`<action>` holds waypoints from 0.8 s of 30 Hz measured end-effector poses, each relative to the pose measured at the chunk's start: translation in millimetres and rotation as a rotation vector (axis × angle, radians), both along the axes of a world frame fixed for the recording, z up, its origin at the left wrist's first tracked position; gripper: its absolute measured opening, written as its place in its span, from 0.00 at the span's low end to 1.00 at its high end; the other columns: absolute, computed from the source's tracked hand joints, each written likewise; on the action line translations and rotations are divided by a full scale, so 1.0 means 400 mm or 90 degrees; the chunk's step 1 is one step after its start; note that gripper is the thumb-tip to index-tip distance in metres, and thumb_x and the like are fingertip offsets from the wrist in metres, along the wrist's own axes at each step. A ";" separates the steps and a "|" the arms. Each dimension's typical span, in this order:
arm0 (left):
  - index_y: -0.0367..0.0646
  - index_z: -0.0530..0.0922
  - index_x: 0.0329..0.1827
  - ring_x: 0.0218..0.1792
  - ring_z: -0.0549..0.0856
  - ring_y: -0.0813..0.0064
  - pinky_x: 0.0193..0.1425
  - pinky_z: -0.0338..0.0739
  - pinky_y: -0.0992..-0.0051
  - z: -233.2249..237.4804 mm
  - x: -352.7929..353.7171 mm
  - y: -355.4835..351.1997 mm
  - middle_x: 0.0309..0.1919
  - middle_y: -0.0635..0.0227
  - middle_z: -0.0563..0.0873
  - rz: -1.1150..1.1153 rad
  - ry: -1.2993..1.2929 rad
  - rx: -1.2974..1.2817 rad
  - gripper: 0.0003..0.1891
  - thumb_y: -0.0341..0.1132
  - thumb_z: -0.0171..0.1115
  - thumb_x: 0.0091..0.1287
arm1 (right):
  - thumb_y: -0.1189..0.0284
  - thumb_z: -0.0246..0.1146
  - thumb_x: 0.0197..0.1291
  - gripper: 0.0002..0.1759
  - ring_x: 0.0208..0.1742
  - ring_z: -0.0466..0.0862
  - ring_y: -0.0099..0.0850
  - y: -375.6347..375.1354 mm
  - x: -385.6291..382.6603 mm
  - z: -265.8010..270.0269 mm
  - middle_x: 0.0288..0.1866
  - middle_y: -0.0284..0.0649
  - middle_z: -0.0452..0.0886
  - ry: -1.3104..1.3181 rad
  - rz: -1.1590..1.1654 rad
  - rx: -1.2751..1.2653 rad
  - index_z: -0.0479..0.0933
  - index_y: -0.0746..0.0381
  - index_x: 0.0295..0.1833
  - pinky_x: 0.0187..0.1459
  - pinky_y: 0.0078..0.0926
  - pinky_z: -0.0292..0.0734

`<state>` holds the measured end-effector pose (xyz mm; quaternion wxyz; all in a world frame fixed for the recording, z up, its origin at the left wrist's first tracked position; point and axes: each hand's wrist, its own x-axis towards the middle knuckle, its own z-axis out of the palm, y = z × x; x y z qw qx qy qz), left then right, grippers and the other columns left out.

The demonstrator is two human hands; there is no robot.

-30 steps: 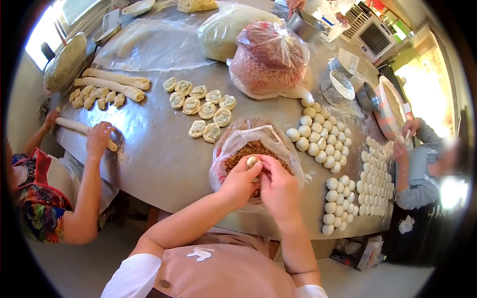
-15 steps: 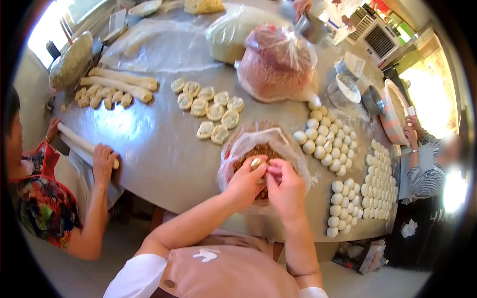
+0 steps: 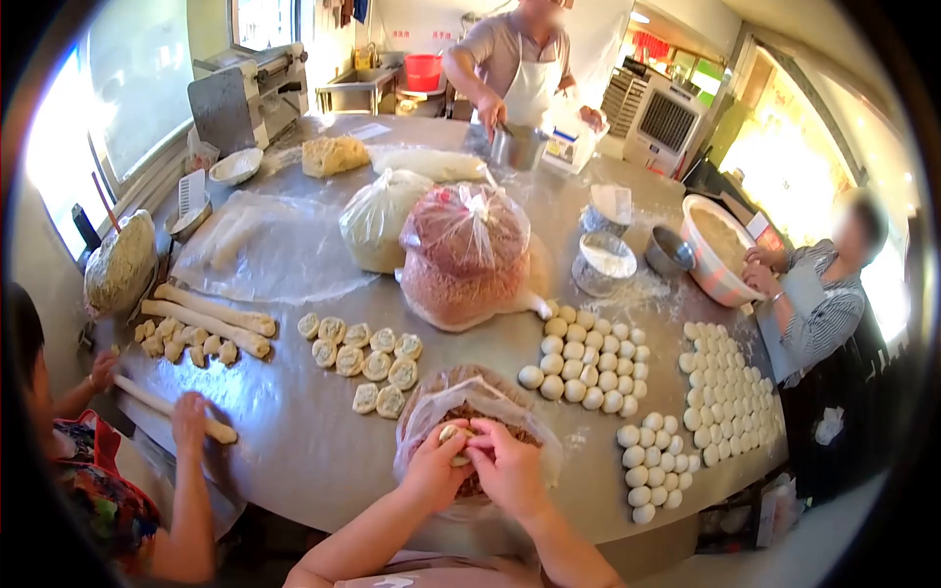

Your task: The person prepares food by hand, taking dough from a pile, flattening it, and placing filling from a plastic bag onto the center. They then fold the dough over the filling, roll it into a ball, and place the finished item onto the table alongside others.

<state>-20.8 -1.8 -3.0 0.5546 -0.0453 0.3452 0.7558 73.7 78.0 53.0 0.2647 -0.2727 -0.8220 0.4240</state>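
Note:
Over a plastic bag of brown crumbly filling (image 3: 520,419), both my hands work on one small dough ball (image 3: 451,433). My left hand (image 3: 434,468) cups the pale ball, with its thumb pressed against it. The fingers of my right hand (image 3: 512,468) pinch at the ball's right edge, touching my left fingers. The underside of the ball is hidden by my hands. To the left lie several flattened dough pieces with a folded, spiral look (image 3: 375,366). Rows of round white dough balls (image 3: 588,370) sit to the right.
Bags of pink filling (image 3: 461,265) and pale contents (image 3: 377,230) stand beyond. At left, a co-worker's hand (image 3: 189,421) rolls a dough rope (image 3: 157,400). A person at right reaches into a large tub (image 3: 701,255). Another person at the back holds a metal pot (image 3: 518,147).
My view has tilted up, showing the back of the room and the far person. My hands stay over the filling bag, still pinching the dough ball.

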 end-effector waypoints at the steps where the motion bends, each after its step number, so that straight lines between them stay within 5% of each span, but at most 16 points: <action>1: 0.46 0.71 0.59 0.53 0.78 0.66 0.57 0.78 0.62 0.018 0.001 0.001 0.50 0.61 0.77 0.009 -0.007 -0.021 0.12 0.32 0.51 0.75 | 0.78 0.66 0.58 0.17 0.37 0.88 0.33 0.003 0.006 -0.004 0.38 0.44 0.87 -0.007 0.008 0.006 0.77 0.62 0.54 0.40 0.27 0.82; 4: 0.46 0.71 0.60 0.55 0.77 0.64 0.59 0.78 0.55 0.030 -0.011 -0.009 0.52 0.61 0.77 -0.022 -0.035 -0.024 0.13 0.32 0.50 0.75 | 0.77 0.64 0.58 0.16 0.41 0.86 0.39 0.021 0.022 -0.047 0.43 0.45 0.86 0.049 -0.023 0.076 0.78 0.61 0.53 0.41 0.31 0.81; 6: 0.45 0.71 0.61 0.55 0.77 0.65 0.58 0.78 0.52 0.053 -0.018 -0.018 0.53 0.62 0.77 -0.022 -0.068 -0.004 0.14 0.32 0.50 0.75 | 0.70 0.67 0.60 0.18 0.51 0.82 0.44 0.036 0.041 -0.058 0.50 0.47 0.83 0.018 -0.015 0.069 0.77 0.64 0.54 0.53 0.36 0.77; 9: 0.43 0.68 0.66 0.57 0.77 0.67 0.62 0.75 0.60 0.064 -0.018 -0.032 0.54 0.64 0.77 -0.054 -0.117 0.070 0.17 0.35 0.50 0.76 | 0.48 0.67 0.57 0.40 0.67 0.68 0.54 0.054 0.055 -0.072 0.65 0.51 0.73 0.009 0.117 0.221 0.69 0.67 0.64 0.69 0.47 0.60; 15: 0.47 0.65 0.68 0.50 0.79 0.78 0.50 0.77 0.75 0.061 -0.008 -0.046 0.51 0.70 0.79 -0.159 -0.131 0.183 0.19 0.37 0.49 0.77 | 0.40 0.58 0.58 0.42 0.71 0.65 0.52 0.013 0.024 -0.108 0.65 0.49 0.73 0.067 0.112 0.283 0.67 0.65 0.63 0.70 0.49 0.57; 19: 0.48 0.67 0.66 0.31 0.79 0.88 0.34 0.73 0.86 0.104 0.017 -0.049 0.48 0.73 0.79 -0.112 -0.070 0.016 0.17 0.34 0.50 0.76 | 0.37 0.48 0.62 0.39 0.70 0.69 0.51 -0.011 0.008 -0.105 0.60 0.46 0.78 0.084 0.079 0.316 0.71 0.63 0.56 0.68 0.49 0.59; 24: 0.49 0.65 0.69 0.47 0.81 0.79 0.49 0.78 0.76 0.042 0.023 -0.041 0.53 0.71 0.78 -0.137 0.049 -0.013 0.19 0.34 0.49 0.76 | 0.42 0.43 0.70 0.33 0.67 0.72 0.52 -0.028 -0.007 -0.128 0.54 0.45 0.81 0.130 0.051 0.286 0.73 0.63 0.53 0.67 0.49 0.60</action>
